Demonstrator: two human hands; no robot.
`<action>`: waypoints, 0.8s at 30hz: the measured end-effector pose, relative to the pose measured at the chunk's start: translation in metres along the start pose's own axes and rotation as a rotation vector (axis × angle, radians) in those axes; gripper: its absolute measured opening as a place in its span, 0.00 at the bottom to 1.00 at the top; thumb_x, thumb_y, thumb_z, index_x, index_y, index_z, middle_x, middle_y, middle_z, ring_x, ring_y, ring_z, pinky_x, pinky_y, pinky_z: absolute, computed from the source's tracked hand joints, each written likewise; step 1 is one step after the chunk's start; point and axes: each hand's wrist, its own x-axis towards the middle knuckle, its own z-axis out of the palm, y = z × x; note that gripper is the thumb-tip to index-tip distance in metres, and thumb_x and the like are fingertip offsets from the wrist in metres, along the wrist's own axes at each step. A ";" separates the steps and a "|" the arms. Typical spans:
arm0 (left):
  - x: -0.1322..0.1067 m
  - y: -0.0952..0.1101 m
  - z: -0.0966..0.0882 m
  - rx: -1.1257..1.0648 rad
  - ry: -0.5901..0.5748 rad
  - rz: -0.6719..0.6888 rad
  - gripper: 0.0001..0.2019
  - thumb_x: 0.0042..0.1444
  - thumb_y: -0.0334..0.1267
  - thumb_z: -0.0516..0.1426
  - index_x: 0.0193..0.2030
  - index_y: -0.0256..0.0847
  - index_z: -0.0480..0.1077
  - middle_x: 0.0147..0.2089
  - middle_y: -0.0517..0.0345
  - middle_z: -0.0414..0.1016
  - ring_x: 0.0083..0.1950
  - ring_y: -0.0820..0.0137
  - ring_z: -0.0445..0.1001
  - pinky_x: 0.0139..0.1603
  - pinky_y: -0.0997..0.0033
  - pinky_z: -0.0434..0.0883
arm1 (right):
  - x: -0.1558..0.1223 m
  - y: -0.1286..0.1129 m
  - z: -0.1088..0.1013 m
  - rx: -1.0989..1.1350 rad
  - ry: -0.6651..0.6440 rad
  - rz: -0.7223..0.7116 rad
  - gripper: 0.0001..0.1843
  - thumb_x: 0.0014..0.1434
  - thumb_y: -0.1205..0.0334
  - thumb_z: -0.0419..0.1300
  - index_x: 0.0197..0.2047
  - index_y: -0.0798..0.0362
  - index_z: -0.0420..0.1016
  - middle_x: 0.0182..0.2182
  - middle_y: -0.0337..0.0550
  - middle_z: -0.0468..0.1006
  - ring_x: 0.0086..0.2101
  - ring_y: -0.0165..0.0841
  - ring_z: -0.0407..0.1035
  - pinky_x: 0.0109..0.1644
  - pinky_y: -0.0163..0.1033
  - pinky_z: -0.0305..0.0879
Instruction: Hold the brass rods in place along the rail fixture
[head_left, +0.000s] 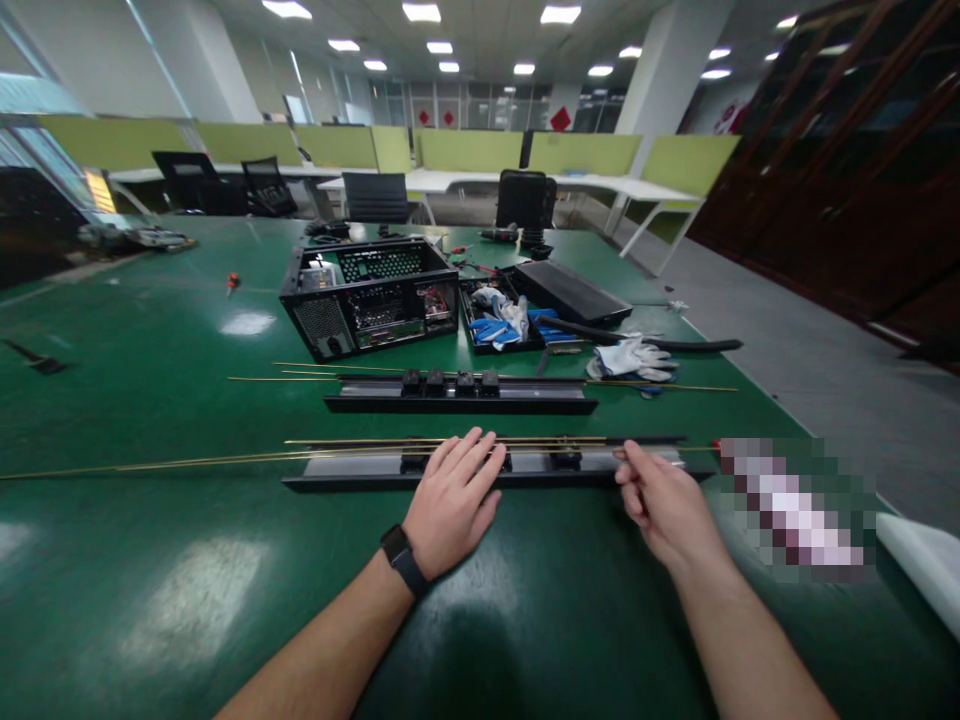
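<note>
A long black and grey metal rail (345, 484) lies crosswise on the green table, with dark blocks (568, 455) set in its channel. Thin brass-coloured rods (225, 458) run along and above it, sticking out far past its left end. My left hand (450, 505) rests flat across the rods and the rail's middle, fingers stretched out and partly hiding a block. Near the rail's right end, the thumb and forefinger of my right hand (664, 505) are pinched on a rod, the other fingers curled. A dark sleeve-like length (645, 440) lies just behind those fingertips.
Behind lies a second rail (457, 405) with several black blocks and rods. Farther back stand an open computer case (375, 300), a black tray (510, 345) holding gloves, and a black panel (570, 290). White gloves (634, 358) lie at right, beside a black tube (675, 345). A blurred-out object (795, 510) is nearby.
</note>
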 end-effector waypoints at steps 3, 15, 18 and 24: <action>0.000 0.000 0.000 -0.002 0.005 0.001 0.28 0.65 0.37 0.54 0.71 0.43 0.57 0.72 0.50 0.60 0.74 0.57 0.55 0.72 0.50 0.55 | 0.007 -0.003 -0.008 0.056 0.133 -0.042 0.23 0.44 0.46 0.74 0.30 0.56 0.73 0.20 0.35 0.71 0.12 0.21 0.55 0.09 0.26 0.43; 0.002 0.002 -0.005 0.007 0.001 0.000 0.27 0.65 0.37 0.54 0.70 0.41 0.59 0.71 0.49 0.62 0.74 0.58 0.55 0.72 0.50 0.56 | 0.005 0.000 -0.006 0.002 0.069 -0.013 0.24 0.44 0.48 0.75 0.33 0.57 0.75 0.21 0.37 0.73 0.11 0.22 0.56 0.09 0.27 0.42; 0.003 0.002 -0.005 0.007 0.002 -0.005 0.27 0.65 0.37 0.54 0.70 0.41 0.59 0.71 0.50 0.61 0.74 0.58 0.55 0.72 0.51 0.56 | 0.013 -0.004 -0.019 0.061 0.184 -0.030 0.21 0.45 0.50 0.75 0.32 0.57 0.74 0.20 0.35 0.71 0.12 0.21 0.56 0.09 0.26 0.44; 0.002 0.001 -0.003 0.004 -0.006 -0.006 0.27 0.65 0.37 0.54 0.70 0.41 0.58 0.71 0.50 0.61 0.74 0.57 0.56 0.72 0.50 0.56 | 0.010 -0.008 -0.017 0.059 0.214 0.013 0.22 0.48 0.49 0.73 0.36 0.58 0.76 0.20 0.36 0.72 0.11 0.21 0.55 0.09 0.26 0.43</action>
